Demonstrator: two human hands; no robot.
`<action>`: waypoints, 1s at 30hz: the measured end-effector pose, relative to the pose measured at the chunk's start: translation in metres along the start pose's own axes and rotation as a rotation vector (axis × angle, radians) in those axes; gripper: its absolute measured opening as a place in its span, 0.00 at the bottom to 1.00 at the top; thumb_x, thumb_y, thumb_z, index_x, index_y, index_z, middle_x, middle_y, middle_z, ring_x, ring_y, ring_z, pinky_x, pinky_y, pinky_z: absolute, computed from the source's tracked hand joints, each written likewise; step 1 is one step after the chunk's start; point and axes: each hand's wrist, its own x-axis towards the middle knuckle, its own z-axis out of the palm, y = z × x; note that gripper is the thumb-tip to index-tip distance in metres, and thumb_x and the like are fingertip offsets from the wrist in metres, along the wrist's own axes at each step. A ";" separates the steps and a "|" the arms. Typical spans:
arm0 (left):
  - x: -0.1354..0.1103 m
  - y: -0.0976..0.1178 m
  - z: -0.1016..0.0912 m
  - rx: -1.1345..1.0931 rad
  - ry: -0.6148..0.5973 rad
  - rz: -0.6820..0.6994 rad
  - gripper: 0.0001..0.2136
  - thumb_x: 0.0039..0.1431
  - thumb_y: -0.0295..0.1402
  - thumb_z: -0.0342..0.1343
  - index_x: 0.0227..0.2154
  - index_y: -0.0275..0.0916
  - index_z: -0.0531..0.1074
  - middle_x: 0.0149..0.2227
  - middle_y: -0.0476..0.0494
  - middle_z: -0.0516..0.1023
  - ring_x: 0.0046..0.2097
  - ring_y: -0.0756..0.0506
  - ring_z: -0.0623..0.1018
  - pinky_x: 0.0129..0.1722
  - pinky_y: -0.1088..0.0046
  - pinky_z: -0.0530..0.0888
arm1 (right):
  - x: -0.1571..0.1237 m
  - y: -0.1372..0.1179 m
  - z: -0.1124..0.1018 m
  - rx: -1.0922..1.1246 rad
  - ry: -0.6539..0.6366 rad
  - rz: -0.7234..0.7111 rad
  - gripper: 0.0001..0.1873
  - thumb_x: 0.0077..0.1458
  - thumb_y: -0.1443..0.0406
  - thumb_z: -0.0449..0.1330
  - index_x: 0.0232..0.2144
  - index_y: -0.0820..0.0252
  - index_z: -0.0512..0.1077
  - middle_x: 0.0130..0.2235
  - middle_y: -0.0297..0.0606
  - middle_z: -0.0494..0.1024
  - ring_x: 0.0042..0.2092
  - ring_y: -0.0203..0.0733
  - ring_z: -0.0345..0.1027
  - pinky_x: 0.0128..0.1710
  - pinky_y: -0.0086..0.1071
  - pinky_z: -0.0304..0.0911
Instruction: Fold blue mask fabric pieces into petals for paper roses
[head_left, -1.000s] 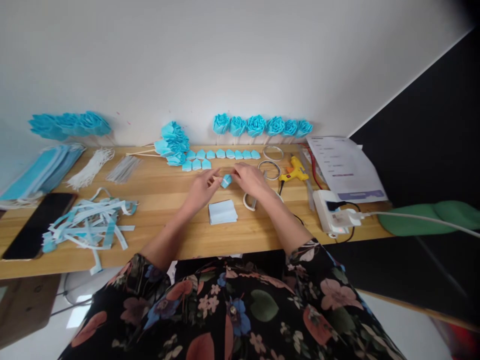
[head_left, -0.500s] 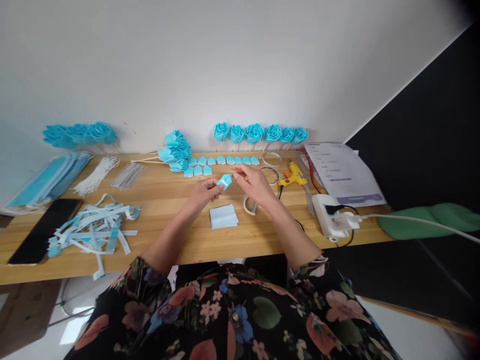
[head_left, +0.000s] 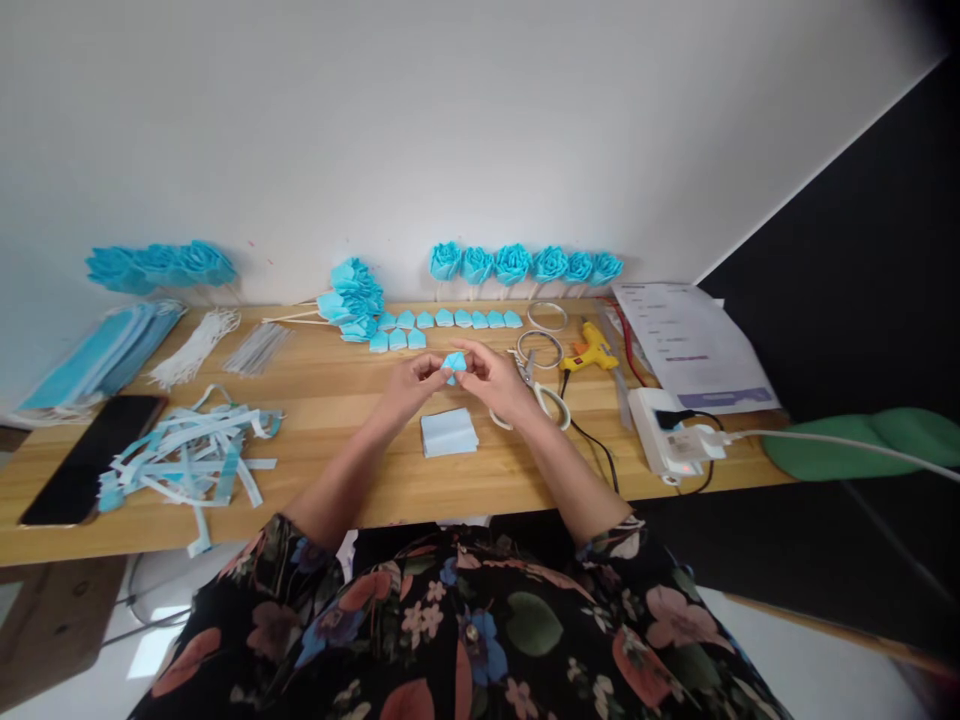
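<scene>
**Two-handed pinch on a small folded piece, held just above the surface.**

The folded blue piece (head_left: 453, 362) sits between the two grips. The fingertips of the left hand (head_left: 409, 385) and the right hand (head_left: 501, 378) are closed on it from opposite sides, so neither hand is nearer. Its tilt and long axis are too small to tell. Below the grips, toward the person, a stack of blue squares (head_left: 448, 432) lies on the surface (head_left: 330, 395). Scissors (head_left: 541, 390) lie just beside the right hand, on its outer side. Beyond the grips runs a row of folded pieces (head_left: 450, 320). Bare wood opens outward of the left hand.
</scene>
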 end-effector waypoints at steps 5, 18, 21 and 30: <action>0.003 -0.008 -0.005 0.025 0.007 -0.005 0.14 0.46 0.44 0.64 0.24 0.37 0.72 0.24 0.51 0.71 0.28 0.51 0.68 0.32 0.73 0.65 | -0.002 0.011 0.004 -0.040 0.021 -0.035 0.27 0.53 0.63 0.58 0.56 0.58 0.69 0.37 0.34 0.75 0.37 0.37 0.69 0.40 0.32 0.67; 0.007 -0.014 -0.008 -0.072 0.102 -0.049 0.14 0.46 0.43 0.65 0.26 0.36 0.76 0.24 0.48 0.76 0.25 0.52 0.69 0.28 0.75 0.65 | -0.019 0.009 -0.076 -0.287 0.427 0.023 0.18 0.57 0.62 0.55 0.48 0.59 0.74 0.41 0.39 0.81 0.38 0.39 0.74 0.39 0.33 0.69; 0.006 -0.015 -0.007 -0.072 0.089 -0.040 0.14 0.47 0.43 0.65 0.27 0.36 0.76 0.25 0.48 0.77 0.26 0.52 0.70 0.29 0.75 0.66 | -0.028 0.024 -0.086 -0.498 0.412 0.061 0.10 0.56 0.65 0.57 0.38 0.58 0.77 0.38 0.37 0.82 0.39 0.40 0.74 0.42 0.34 0.67; 0.005 -0.011 -0.004 -0.065 0.093 -0.062 0.15 0.46 0.44 0.64 0.27 0.35 0.77 0.24 0.46 0.77 0.26 0.51 0.70 0.27 0.75 0.65 | -0.023 0.033 -0.075 -0.956 0.278 0.142 0.09 0.61 0.67 0.57 0.39 0.57 0.78 0.41 0.40 0.83 0.42 0.43 0.75 0.42 0.33 0.63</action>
